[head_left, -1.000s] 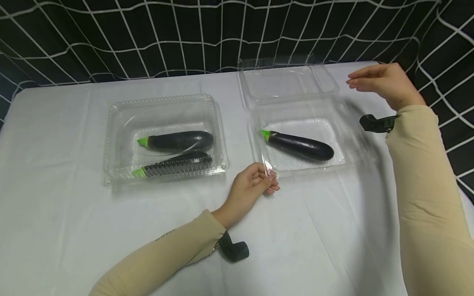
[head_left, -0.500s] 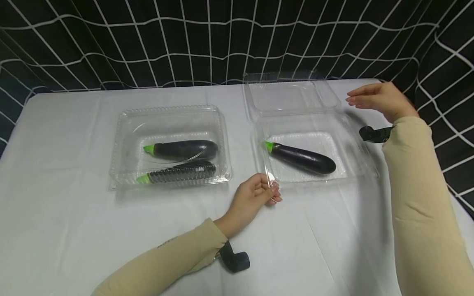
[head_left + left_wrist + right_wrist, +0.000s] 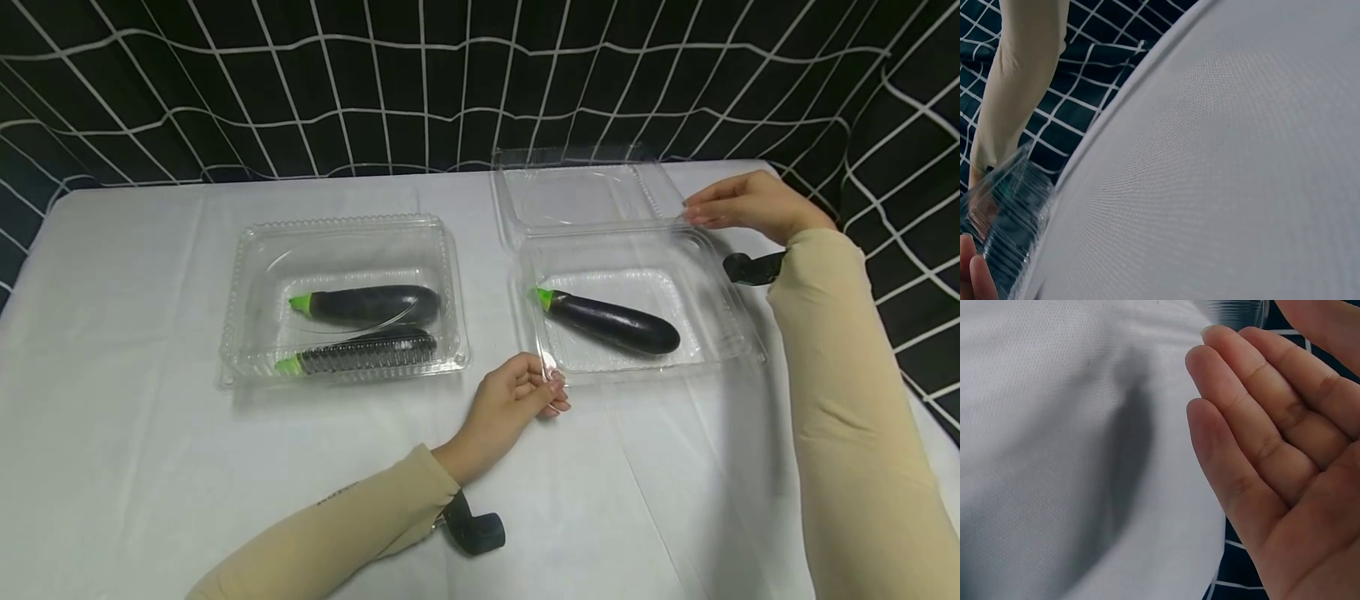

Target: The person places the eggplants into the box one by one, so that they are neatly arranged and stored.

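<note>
A clear plastic clamshell container (image 3: 723, 308) lies with its lid (image 3: 577, 196) folded back behind it. One eggplant (image 3: 611, 323) with a green stem end rests inside the base. My left hand (image 3: 498, 412) pinches the base's front left corner between thumb and fingers; in the left wrist view, its fingertips (image 3: 982, 278) show beside the clear plastic (image 3: 1019, 212). At the lid's right edge, near the hinge, are the fingertips of my right hand (image 3: 757, 204). The right wrist view shows that hand's fingers (image 3: 1260, 437) nearly straight and the thumb apart; contact with the lid is unclear.
To the left stands a second clear clamshell container (image 3: 337, 250), closed, with two eggplants inside: one behind (image 3: 375, 304) and one in front (image 3: 367, 352). A white cloth (image 3: 135, 292) covers the table. Black curtain with white netting (image 3: 420, 92) hangs along the back and right.
My right hand has moved left and reached the lid's right edge. The left hand keeps its hold on the corner. The head view tilted up slightly early on, shifting everything lower.
</note>
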Action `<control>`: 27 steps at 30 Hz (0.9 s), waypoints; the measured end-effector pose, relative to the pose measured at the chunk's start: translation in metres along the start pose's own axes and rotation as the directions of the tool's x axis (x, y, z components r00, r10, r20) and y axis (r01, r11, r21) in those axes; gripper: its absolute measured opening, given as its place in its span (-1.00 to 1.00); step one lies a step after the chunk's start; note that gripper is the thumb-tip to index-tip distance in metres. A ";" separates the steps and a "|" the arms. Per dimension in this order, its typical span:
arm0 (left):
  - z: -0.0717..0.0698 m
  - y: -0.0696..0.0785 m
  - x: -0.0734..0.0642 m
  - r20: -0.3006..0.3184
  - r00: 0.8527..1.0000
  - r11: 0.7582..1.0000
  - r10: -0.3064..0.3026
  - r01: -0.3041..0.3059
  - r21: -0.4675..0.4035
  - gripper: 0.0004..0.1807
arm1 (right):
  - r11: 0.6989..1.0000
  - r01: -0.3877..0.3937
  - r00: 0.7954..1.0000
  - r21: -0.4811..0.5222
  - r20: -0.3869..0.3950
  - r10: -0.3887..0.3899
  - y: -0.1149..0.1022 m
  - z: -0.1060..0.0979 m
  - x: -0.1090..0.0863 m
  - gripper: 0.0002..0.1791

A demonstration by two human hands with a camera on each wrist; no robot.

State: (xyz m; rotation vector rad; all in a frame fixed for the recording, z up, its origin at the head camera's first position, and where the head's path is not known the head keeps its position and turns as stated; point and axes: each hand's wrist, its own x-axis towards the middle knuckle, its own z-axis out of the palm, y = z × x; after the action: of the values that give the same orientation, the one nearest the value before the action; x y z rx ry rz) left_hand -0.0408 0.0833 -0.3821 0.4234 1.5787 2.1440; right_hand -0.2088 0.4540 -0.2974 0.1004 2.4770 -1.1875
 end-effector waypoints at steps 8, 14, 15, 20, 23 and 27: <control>-0.001 -0.001 0.000 0.018 1.000 1.000 0.024 -0.024 0.008 -0.89 | 0.998 -0.064 0.997 0.027 0.054 0.063 0.000 -0.001 0.003 -0.56; -0.001 0.001 -0.001 0.019 1.000 1.000 0.018 -0.019 0.014 -0.90 | 0.995 -0.017 0.998 0.100 0.060 0.011 0.003 0.000 0.003 -0.74; -0.001 0.002 -0.001 0.018 1.000 1.000 0.015 -0.015 0.014 -0.90 | 0.993 -0.011 0.998 0.115 0.057 0.005 0.004 0.001 0.004 -0.77; -0.001 0.003 -0.001 0.014 1.000 1.000 -0.003 0.002 0.009 -0.90 | 0.987 -0.037 0.999 0.154 0.035 0.032 0.006 0.004 0.003 -0.84; -0.001 0.003 -0.001 0.012 1.000 1.000 -0.003 0.002 0.009 -0.90 | 0.988 -0.044 0.999 0.148 0.023 0.041 0.006 0.005 0.002 -0.83; -0.002 0.002 0.000 0.008 1.000 1.000 0.000 0.000 0.003 -0.91 | 0.986 -0.030 1.000 0.164 0.000 0.031 0.005 0.006 0.003 -0.85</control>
State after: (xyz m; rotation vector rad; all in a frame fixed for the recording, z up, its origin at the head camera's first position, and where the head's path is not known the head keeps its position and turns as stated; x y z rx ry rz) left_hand -0.0416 0.0812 -0.3806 0.4330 1.5778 2.1375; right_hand -0.2084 0.4524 -0.3057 0.1847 2.3677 -1.3778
